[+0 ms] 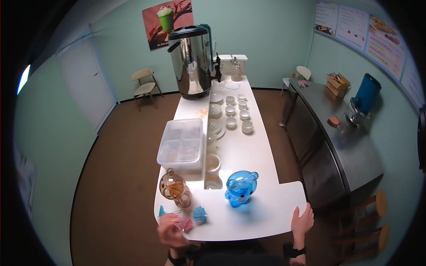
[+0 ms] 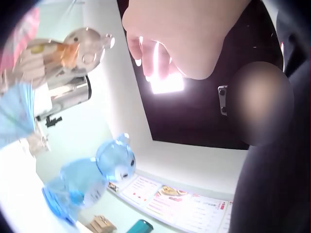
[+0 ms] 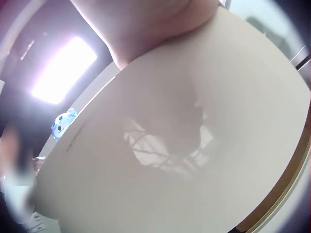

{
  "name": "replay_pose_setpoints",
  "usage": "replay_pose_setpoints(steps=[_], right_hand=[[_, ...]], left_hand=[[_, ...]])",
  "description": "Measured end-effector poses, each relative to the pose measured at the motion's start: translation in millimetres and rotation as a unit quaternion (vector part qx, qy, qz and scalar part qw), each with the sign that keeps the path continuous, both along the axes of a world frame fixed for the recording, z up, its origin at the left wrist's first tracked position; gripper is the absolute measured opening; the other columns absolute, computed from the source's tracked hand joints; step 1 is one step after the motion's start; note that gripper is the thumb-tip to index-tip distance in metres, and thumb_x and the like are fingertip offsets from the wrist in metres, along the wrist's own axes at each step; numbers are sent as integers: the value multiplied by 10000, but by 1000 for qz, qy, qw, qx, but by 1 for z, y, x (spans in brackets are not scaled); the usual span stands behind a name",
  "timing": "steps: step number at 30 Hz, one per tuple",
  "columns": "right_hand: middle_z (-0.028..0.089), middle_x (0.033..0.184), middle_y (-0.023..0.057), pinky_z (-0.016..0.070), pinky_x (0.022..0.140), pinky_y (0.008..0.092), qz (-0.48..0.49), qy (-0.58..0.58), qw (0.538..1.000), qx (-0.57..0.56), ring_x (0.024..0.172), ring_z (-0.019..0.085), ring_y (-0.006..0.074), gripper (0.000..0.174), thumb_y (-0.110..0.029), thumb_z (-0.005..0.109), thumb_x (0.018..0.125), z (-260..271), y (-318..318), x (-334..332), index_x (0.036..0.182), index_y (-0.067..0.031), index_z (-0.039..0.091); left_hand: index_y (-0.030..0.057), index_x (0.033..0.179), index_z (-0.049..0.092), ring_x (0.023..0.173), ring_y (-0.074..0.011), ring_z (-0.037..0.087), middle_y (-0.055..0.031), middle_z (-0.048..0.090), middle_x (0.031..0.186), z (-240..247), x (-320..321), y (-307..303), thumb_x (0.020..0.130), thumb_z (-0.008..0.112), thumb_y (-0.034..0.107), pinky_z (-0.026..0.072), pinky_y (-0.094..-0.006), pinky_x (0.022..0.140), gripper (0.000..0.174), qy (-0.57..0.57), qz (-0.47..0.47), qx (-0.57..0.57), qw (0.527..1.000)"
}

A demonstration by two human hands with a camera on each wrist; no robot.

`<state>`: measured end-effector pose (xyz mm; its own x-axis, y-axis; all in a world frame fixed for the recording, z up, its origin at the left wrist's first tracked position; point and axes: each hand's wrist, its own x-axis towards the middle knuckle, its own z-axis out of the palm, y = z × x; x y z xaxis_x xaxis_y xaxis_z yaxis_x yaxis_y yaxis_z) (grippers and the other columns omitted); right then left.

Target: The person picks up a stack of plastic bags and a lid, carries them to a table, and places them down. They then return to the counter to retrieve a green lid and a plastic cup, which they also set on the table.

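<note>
At the table's front left, my left hand (image 1: 172,231) is slightly blurred beside a pink paper umbrella (image 1: 185,224). In the left wrist view, the hand (image 2: 180,36) has loosely bent fingers, and nothing shows in them. Blue paper umbrellas (image 1: 199,214) lie close by. Behind them stands a clear brown bear-shaped bottle (image 1: 174,188) with something orange on it. A clear blue bear-shaped bottle (image 1: 241,188) stands upright nearer the middle. My right hand (image 1: 302,221) rests on the table's right front edge, fingers extended.
Behind the bottles are a lidded plastic box (image 1: 181,144), white cups (image 1: 230,123), stacked plates (image 1: 216,128) and a tall steel dispenser (image 1: 191,62). A steel counter (image 1: 355,150) runs along the right, with wooden stools (image 1: 377,206) nearer.
</note>
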<state>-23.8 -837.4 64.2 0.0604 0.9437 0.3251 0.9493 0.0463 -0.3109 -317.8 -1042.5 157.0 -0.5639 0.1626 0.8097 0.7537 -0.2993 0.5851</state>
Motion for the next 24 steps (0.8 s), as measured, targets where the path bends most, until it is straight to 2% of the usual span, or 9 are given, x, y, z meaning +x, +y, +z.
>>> replay_pose_setpoints(steps=[3,6,8,11,13,16,19,20,24], right_hand=[[525,1005,139,377,792,407,4,18,1000,-2,936,486,311,458,-296,528,770,3,2,2,1139,-40,436],[529,1002,136,383,791,407,3,23,1000,-5,936,489,310,458,-296,533,765,5,2,1,1138,-47,439],[529,1001,135,385,790,408,1,23,1000,-10,934,491,310,458,-297,534,764,6,1,3,1137,-49,439],[532,995,136,385,792,413,0,30,999,-15,930,495,313,459,-298,538,761,7,2,2,1134,-48,441],[534,994,137,387,790,417,2,30,1000,-5,927,498,314,456,-300,537,761,6,2,3,1129,-48,443],[535,998,137,388,788,415,0,34,999,-6,927,500,311,454,-298,539,759,8,1,2,1124,-46,447],[536,1007,136,389,792,413,-3,36,999,-9,929,501,307,459,-303,546,755,7,2,2,1123,-46,450],[536,1007,136,389,792,413,-1,35,999,-7,929,501,307,459,-303,546,755,5,3,2,1123,-46,450],[535,1016,136,389,800,414,0,42,999,2,937,502,299,466,-311,561,745,0,3,3,1124,-61,455]], left_hand=[[3,955,489,798,-267,557,-134,592,849,-5,17,23,643,498,-76,435,-361,742,322,66,-124,-140,980],[-8,1077,437,930,-282,524,-156,544,995,-5,30,46,646,554,-34,405,-364,829,448,70,-134,-219,964],[-3,1187,346,1071,-309,435,-180,443,1148,2,35,64,644,632,41,351,-367,911,615,-11,-142,-253,957],[24,1236,282,1145,-319,361,-198,378,1205,22,36,84,625,687,95,318,-376,948,737,45,-127,-244,960],[58,1225,350,1153,-332,352,-179,400,1198,34,34,100,612,723,175,307,-397,946,727,45,-130,-209,968],[89,1160,479,1121,-333,387,-119,441,1185,57,35,117,604,732,332,291,-419,924,658,128,-88,-325,933],[84,1166,472,1078,-300,435,-108,470,1154,54,33,134,601,731,352,311,-414,900,677,121,-90,-383,911],[93,1175,471,1042,-270,471,-101,491,1130,50,31,135,600,728,376,320,-418,895,690,51,-129,-414,900],[143,1196,464,1060,-272,461,-109,481,1141,51,26,131,618,718,383,298,-434,945,675,15,-188,-440,878]])
